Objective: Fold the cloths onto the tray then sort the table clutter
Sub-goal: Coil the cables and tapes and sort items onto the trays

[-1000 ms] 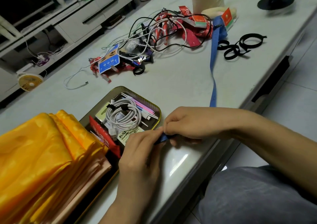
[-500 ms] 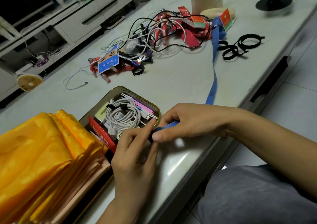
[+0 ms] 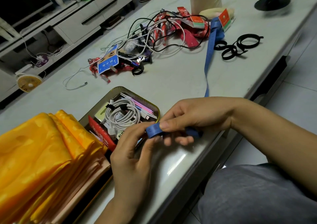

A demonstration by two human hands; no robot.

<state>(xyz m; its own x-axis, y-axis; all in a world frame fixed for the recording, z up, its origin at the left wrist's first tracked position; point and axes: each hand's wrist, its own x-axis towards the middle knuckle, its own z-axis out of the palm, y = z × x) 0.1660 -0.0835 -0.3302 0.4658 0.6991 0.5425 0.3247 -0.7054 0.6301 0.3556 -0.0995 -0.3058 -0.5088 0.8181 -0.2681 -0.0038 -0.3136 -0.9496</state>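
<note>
Over the preceding second, the coil at the near end of the blue numbered measuring tape (image 3: 154, 129) had grown from a small pinch into a visible loop, and both hands had lifted it toward the oval gold metal tin (image 3: 137, 93).

The right hand (image 3: 197, 115) held the coil with its thumb pressed on the top face and its fingers curled beneath. The left hand (image 3: 132, 157) gripped the coil's near side with bent fingertips. Motion blur made the exact contact uncertain.

The rest of the tape trailed across the pale marble-look table (image 3: 171, 79) to the tangle of white and black cables and red wrappers (image 3: 154, 35).

The folded yellow satin cloths (image 3: 34, 155) lay stacked beside the tin. The cloth stage therefore looked complete, and sorting was under way. Much of the tape remained unwound, so winding appeared far from finished.
</note>
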